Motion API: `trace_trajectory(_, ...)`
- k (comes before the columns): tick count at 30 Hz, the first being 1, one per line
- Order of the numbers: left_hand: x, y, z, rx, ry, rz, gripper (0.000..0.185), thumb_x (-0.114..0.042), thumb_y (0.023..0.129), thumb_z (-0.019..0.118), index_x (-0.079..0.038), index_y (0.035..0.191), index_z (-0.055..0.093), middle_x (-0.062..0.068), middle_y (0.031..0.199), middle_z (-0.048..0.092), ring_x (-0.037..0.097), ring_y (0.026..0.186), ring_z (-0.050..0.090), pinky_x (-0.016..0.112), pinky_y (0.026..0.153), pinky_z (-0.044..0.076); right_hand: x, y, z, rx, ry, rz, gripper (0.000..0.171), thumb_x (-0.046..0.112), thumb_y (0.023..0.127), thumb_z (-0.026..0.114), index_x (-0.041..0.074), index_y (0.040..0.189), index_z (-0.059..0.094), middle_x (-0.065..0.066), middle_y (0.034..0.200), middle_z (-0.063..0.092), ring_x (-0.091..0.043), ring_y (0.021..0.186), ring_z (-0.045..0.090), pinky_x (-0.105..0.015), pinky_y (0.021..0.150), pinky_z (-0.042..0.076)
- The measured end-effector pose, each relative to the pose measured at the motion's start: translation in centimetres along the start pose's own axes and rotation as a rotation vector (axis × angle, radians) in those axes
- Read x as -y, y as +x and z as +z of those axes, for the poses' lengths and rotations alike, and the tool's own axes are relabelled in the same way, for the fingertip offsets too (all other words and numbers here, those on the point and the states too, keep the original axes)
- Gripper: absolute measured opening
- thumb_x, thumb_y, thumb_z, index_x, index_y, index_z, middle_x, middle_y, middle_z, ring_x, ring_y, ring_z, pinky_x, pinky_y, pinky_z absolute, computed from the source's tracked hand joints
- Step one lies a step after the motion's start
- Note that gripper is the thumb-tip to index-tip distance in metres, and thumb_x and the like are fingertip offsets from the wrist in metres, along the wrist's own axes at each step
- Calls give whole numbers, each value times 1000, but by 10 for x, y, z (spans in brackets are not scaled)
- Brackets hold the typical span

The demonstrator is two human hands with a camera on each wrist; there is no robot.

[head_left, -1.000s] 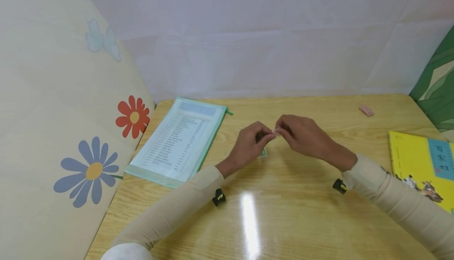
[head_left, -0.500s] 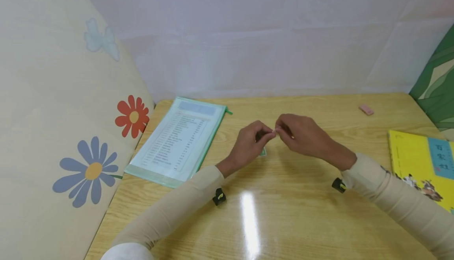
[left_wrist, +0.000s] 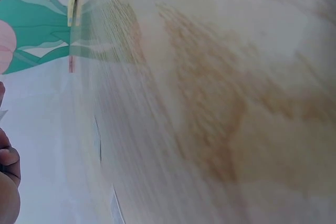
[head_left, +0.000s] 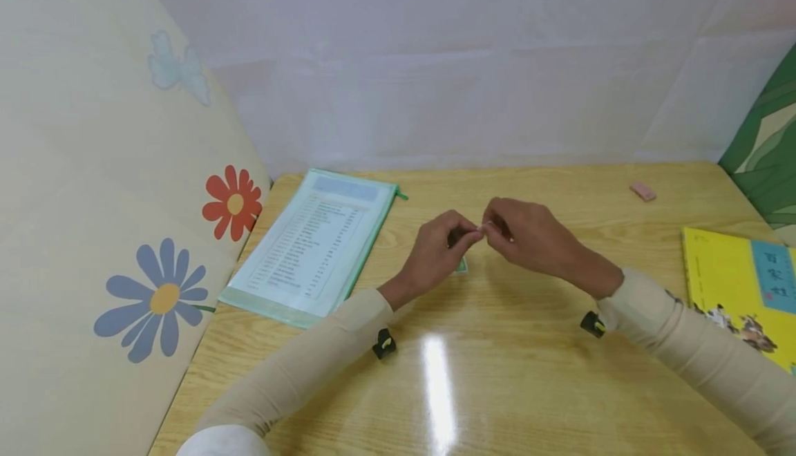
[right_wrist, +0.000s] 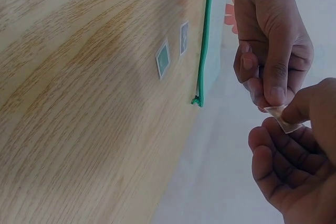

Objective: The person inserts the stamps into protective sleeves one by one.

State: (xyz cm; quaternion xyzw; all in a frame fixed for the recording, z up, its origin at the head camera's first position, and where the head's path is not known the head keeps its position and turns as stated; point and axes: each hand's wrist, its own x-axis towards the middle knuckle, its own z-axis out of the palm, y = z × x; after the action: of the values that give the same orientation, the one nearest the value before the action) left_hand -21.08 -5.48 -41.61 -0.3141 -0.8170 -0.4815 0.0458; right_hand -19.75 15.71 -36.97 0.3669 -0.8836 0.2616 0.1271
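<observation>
Both hands meet above the middle of the wooden table (head_left: 497,373). My left hand (head_left: 435,255) and right hand (head_left: 535,238) each pinch one small pale, translucent sticker piece (head_left: 481,229) between fingertips. In the right wrist view the left hand (right_wrist: 270,40) grips the piece (right_wrist: 283,119) from above, and the right hand (right_wrist: 294,166) holds its lower edge. Two small green-and-white squares (right_wrist: 163,59) lie flat on the table below the hands, and one square (head_left: 461,267) peeks out beside the left hand. The left wrist view shows mostly blurred tabletop.
A green-edged clear document pouch (head_left: 314,245) with a printed sheet lies at the left. A pink eraser (head_left: 642,192) sits at the far right and a yellow book (head_left: 740,283) at the right edge. A flower-patterned panel (head_left: 124,235) and a white wall enclose the table.
</observation>
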Motion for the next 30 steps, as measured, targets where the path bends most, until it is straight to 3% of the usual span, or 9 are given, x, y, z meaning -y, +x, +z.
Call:
trace_trajectory(12, 0, 0, -1, 23, 15, 21, 14, -27, 100, 63, -13, 103, 66, -5, 89, 59, 7, 67, 53, 26, 56, 48, -2, 1, 0, 28, -13, -3, 11, 20, 102, 63, 10, 104, 67, 4, 86, 61, -5, 69, 54, -27, 59, 47)
trace_trajectory(20, 0, -1, -2, -5, -10, -2, 15, -27, 101, 63, -13, 103, 66, -4, 89, 60, 9, 68, 55, 27, 58, 49, -4, 0, -3, -63, 11, 27, 9, 17, 101, 63, 8, 103, 64, 3, 83, 60, -6, 66, 54, -29, 58, 48)
trace_trajectory(27, 1, -1, 0, 4, -40, -10, 15, -28, 100, 63, -13, 104, 66, -4, 91, 62, 9, 68, 56, 27, 58, 50, -2, -2, 2, -14, 24, 45, 8, 17, 102, 63, 9, 103, 65, 3, 86, 61, -6, 70, 56, -28, 61, 49)
trace_trajectory(30, 1, -1, 0, -4, -45, -14, 16, -28, 100, 63, -13, 104, 66, -4, 91, 62, 9, 68, 57, 28, 59, 50, -2, -3, 1, -46, 19, 42, 8, 17, 101, 63, 9, 103, 65, 4, 86, 62, -6, 70, 56, -29, 61, 49)
